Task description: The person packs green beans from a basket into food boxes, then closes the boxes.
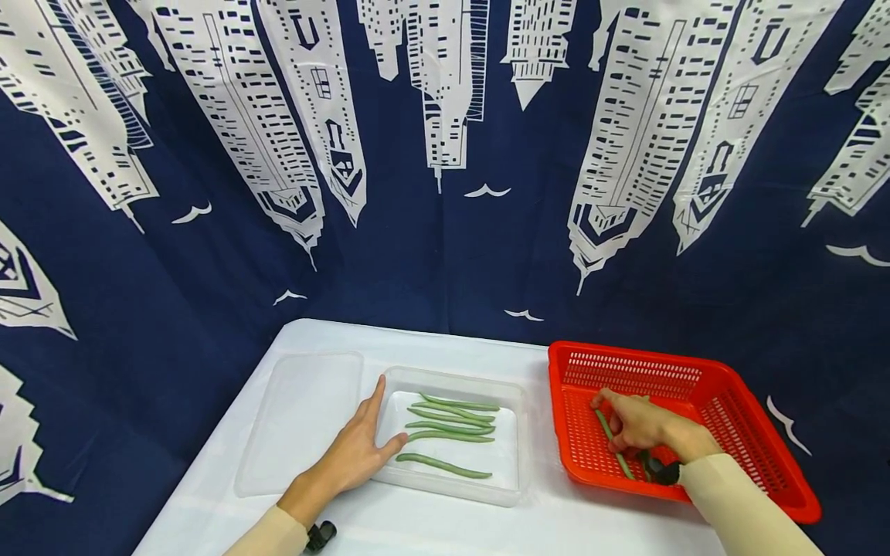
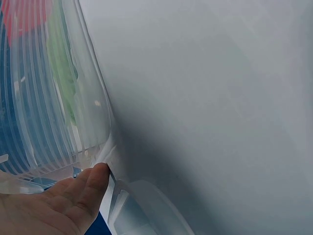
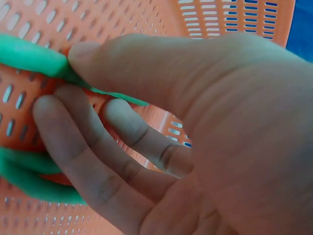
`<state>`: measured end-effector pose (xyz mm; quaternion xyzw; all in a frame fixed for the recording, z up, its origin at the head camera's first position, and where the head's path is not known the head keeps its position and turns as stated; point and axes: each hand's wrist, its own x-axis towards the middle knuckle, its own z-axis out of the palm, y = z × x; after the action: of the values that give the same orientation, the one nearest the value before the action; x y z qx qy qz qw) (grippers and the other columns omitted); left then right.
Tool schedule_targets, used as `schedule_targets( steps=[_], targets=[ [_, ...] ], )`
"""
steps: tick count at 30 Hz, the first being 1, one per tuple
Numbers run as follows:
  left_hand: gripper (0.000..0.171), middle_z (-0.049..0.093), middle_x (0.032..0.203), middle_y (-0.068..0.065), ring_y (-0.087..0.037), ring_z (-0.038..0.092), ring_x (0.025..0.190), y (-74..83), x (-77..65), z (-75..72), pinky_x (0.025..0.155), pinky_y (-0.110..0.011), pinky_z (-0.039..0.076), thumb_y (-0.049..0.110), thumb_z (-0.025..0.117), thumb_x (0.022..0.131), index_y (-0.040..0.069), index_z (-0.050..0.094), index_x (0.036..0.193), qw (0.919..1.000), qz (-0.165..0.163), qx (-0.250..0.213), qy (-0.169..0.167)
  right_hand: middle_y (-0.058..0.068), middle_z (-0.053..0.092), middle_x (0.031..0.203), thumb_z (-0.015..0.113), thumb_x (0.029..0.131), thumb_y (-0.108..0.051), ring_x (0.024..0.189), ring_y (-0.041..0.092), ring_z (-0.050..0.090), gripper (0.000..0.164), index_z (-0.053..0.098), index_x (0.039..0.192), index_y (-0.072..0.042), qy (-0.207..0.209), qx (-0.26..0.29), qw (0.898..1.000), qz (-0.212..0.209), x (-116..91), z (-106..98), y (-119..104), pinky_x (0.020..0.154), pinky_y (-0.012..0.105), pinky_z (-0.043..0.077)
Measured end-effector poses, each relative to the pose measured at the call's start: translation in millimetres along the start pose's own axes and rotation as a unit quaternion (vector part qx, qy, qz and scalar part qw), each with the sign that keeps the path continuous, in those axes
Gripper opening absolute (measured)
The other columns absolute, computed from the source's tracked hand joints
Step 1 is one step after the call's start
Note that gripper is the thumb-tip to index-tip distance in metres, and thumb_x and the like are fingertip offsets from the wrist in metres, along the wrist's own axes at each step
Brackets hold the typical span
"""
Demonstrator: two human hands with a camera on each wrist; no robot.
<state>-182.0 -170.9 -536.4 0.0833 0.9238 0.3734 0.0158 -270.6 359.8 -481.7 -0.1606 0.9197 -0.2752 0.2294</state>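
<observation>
Inside the red basket [image 1: 584,463], my right hand [image 1: 643,425] pinches a green bean [image 1: 623,466] between thumb and fingers. The right wrist view shows the thumb on the held green bean [image 3: 34,56], with more green beans [image 3: 36,178] lying lower in the basket. My left hand [image 1: 358,444] rests against the left side of a clear plastic container [image 1: 480,494], its fingers straight. Several green beans [image 1: 445,465] lie roughly side by side in that container. In the left wrist view, the left hand's fingertips [image 2: 101,171] touch the container's end wall.
A flat translucent lid [image 1: 299,425] lies on the white table [image 1: 417,525] left of the container. Dark blue cloth [image 1: 445,262] printed with white buildings hangs behind the table. The basket stands at the table's right side.
</observation>
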Motion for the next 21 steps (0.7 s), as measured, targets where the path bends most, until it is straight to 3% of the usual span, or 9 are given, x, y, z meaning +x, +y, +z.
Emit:
schedule_targets(
  steps=[10,15,21],
  targets=[
    [0.111,0.037,0.186,-0.031,-0.056,0.044,0.170,3.7,-0.2,-3.1,0.135,-0.075,0.041,0.044,0.077,0.111,0.016,0.004,0.190,0.9999,0.011,0.002,0.004,0.015,0.059,0.096,0.088,0.088,0.017,0.065,0.023,0.067,0.069,0.054,0.145,0.001,0.008,0.029,0.999,0.010,-3.3,2.8,-2.2,0.059,0.037,0.068],
    [0.111,0.035,0.187,-0.030,-0.054,0.043,0.171,4.1,-0.6,-2.1,0.136,-0.074,0.041,0.043,0.077,0.111,0.016,0.004,0.190,1.0000,0.003,0.002,0.002,0.015,0.061,0.099,0.087,0.088,0.016,0.071,0.022,0.066,0.067,0.055,0.145,0.001,0.012,0.024,1.000,0.015,-4.8,1.6,-4.4,0.062,0.035,0.068],
    [0.111,0.036,0.186,-0.031,-0.056,0.044,0.170,3.6,-1.9,-1.7,0.135,-0.075,0.041,0.044,0.077,0.111,0.016,0.004,0.190,1.0000,0.004,0.003,0.000,0.015,0.065,0.102,0.086,0.088,0.016,0.068,0.023,0.069,0.069,0.055,0.147,0.000,0.032,0.016,0.999,0.004,-5.9,-1.8,-7.1,0.062,0.036,0.068]
  ],
)
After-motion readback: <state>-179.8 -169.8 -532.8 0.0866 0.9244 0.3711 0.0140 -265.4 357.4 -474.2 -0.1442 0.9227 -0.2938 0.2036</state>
